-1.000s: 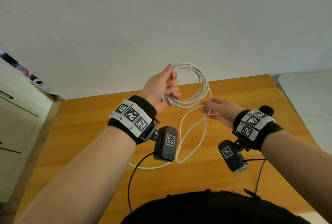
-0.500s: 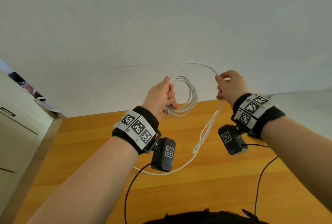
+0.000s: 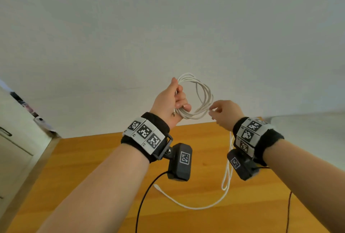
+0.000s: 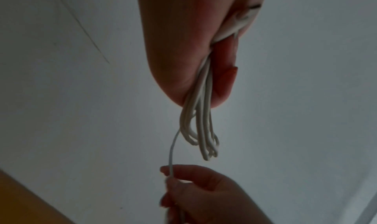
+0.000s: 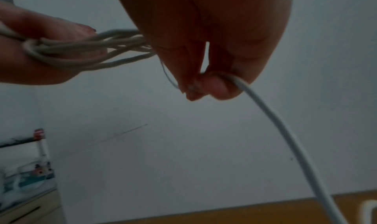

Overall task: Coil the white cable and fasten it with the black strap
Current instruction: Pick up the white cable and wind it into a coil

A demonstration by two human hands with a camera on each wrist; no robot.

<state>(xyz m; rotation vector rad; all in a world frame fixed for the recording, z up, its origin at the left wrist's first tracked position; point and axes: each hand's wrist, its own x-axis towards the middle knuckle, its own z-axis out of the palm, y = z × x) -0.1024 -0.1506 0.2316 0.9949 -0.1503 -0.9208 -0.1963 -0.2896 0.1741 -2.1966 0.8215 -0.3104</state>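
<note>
My left hand point(image 3: 175, 100) is raised above the wooden table point(image 3: 93, 167) and grips a bundle of several loops of the white cable point(image 3: 202, 92). The looped strands hang from its fingers point(image 4: 224, 79) in the left wrist view. Just to the right, my right hand point(image 3: 222, 113) pinches the free run of the cable point(image 5: 265, 108) between thumb and fingertips, close to the coil's lower right side. From there the loose tail point(image 3: 190, 204) drops to the table and curves left to its plug end point(image 3: 155, 186). No black strap shows in any view.
A plain pale wall fills the background. A light cabinet point(image 3: 13, 139) stands left of the table, and a white surface point(image 3: 308, 130) lies to the right. Black camera leads point(image 3: 141, 195) hang from both wrists over the table.
My right hand laid another loop into the coil, then came down and left to the coil's lower right. The tail on the table has grown shorter.
</note>
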